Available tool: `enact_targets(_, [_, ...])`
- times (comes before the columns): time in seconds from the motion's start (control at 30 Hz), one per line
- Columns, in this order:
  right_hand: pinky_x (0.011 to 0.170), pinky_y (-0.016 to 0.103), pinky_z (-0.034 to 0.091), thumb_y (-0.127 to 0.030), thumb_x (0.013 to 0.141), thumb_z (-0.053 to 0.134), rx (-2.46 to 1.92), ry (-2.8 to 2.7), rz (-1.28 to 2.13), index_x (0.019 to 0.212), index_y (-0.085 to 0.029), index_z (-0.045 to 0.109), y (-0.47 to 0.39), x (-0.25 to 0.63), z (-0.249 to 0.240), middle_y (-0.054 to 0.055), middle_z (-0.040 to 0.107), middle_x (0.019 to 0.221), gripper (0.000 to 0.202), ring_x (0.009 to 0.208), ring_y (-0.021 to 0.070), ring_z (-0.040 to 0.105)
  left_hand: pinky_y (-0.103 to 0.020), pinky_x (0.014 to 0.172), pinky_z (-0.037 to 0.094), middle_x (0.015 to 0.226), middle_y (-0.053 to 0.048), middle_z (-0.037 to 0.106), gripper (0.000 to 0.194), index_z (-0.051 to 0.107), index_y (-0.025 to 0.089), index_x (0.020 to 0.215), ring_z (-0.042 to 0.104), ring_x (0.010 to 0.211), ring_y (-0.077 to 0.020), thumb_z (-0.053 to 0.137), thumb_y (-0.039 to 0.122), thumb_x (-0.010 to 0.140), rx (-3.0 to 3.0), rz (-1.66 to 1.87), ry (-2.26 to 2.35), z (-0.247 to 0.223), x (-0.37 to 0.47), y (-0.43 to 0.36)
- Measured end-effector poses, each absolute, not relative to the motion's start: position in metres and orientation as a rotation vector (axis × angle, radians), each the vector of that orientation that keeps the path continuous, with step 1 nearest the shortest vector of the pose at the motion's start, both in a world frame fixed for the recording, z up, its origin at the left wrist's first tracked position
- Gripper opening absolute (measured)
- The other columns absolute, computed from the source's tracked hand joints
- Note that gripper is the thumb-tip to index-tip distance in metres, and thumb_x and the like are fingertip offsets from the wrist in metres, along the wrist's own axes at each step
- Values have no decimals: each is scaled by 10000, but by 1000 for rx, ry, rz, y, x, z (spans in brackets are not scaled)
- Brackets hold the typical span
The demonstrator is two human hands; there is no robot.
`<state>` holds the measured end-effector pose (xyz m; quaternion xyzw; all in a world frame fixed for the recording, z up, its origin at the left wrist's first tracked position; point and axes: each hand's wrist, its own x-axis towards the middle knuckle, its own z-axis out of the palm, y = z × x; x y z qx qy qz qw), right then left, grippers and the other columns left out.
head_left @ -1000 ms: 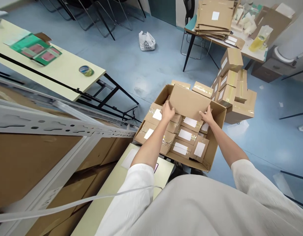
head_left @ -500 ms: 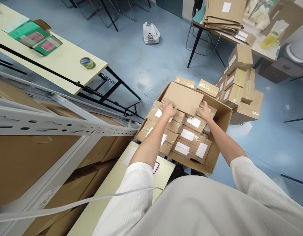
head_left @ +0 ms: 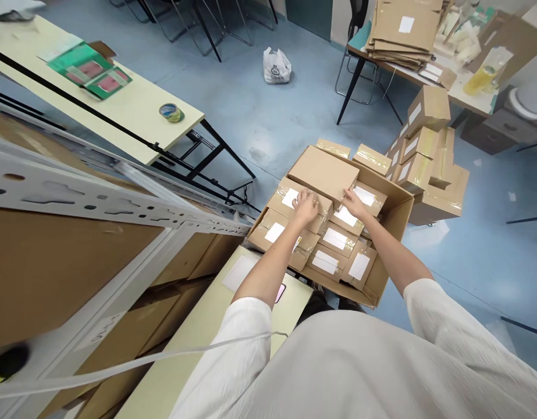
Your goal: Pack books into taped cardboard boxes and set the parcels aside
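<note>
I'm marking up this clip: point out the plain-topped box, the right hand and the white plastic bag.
Plain-topped box [head_left: 323, 173]: head view, middle of its top.
Right hand [head_left: 354, 203]: head view, back of it.
White plastic bag [head_left: 277, 68]: head view, its printed side.

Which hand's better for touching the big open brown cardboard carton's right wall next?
Probably the right hand: it's nearer the right wall. The left hand is over a white-labelled brown cardboard box.

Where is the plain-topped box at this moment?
In the head view, the plain-topped box sits at the far left inside the large carton, beyond the left hand.
</note>
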<state>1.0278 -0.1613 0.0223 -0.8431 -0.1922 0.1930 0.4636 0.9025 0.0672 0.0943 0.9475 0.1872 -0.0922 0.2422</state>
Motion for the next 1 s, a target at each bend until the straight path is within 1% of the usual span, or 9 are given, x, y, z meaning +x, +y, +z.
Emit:
enact_targets(0.1, [1357, 611, 229, -673, 911, 691, -2074, -390, 500, 1559, -223, 611, -166, 1014, 37, 151, 297, 1787, 793, 1672, 385, 240, -615, 1285, 312, 1761, -138, 373, 537, 574, 275, 1541, 324, 1622, -337, 485, 272, 1012, 2584, -246, 493, 105, 890, 63])
enact_targets(0.17, [1352, 606, 252, -659, 922, 681, -2072, -394, 476, 1524, -231, 634, -169, 1003, 48, 149, 299, 1782, 740, 1662, 385, 257, -620, 1284, 317, 1768, -141, 363, 541, 560, 274, 1553, 322, 1623, -344, 487, 277, 1017, 2573, -245, 482, 112, 879, 62])
enact_targets(0.3, [1328, 592, 325, -612, 962, 616, -2093, -432, 423, 1486, -259, 655, -175, 980, 68, 137, 389, 1720, 634, 1626, 364, 324, -619, 1291, 322, 1787, -140, 329, 557, 518, 263, 1592, 308, 1637, -353, 476, 311, 1038, 2552, -258, 468, 123, 851, 62])
enact_targets(0.4, [1329, 586, 324, -567, 970, 591, -2104, -481, 370, 1470, -271, 668, -179, 958, 78, 127, 488, 1640, 586, 1573, 352, 406, -602, 1293, 338, 1796, -136, 313, 586, 485, 265, 1623, 341, 1627, -365, 484, 330, 1041, 2553, -260, 453, 127, 828, 62])
enact_targets(0.5, [1322, 583, 336, -541, 973, 580, -2100, -548, 336, 1441, -268, 689, -182, 934, 86, 127, 562, 1569, 553, 1536, 348, 449, -587, 1282, 371, 1794, -151, 312, 631, 436, 248, 1660, 371, 1616, -372, 489, 320, 1035, 2560, -228, 432, 131, 803, 59])
enact_targets(0.67, [1277, 588, 396, -538, 974, 582, -2073, -653, 370, 1353, -272, 730, -186, 892, 89, 130, 580, 1546, 486, 1507, 346, 474, -549, 1271, 408, 1761, -173, 375, 654, 411, 208, 1678, 403, 1604, -350, 482, 316, 1037, 2553, -164, 413, 138, 760, 46])
enact_targets(0.8, [1240, 550, 446, -526, 980, 601, -2022, -729, 411, 1310, -278, 738, -187, 868, 87, 126, 576, 1522, 435, 1479, 324, 494, -544, 1289, 387, 1746, -170, 404, 663, 431, 204, 1672, 396, 1610, -349, 519, 296, 1021, 2529, -144, 453, 141, 729, 27])
enact_targets(0.9, [1240, 542, 443, -510, 990, 595, -1994, -811, 411, 1311, -264, 730, -191, 853, 86, 134, 601, 1472, 427, 1437, 311, 524, -536, 1304, 365, 1757, -175, 382, 645, 450, 187, 1663, 376, 1622, -354, 514, 288, 1028, 2509, -121, 529, 142, 710, 8])
enact_targets(1.0, [1250, 546, 428, -500, 1000, 586, -1962, -914, 403, 1318, -258, 727, -202, 838, 87, 137, 625, 1447, 424, 1422, 309, 537, -523, 1311, 358, 1767, -159, 372, 627, 454, 205, 1664, 383, 1624, -343, 500, 291, 1045, 2488, -92, 609, 142, 687, -14])
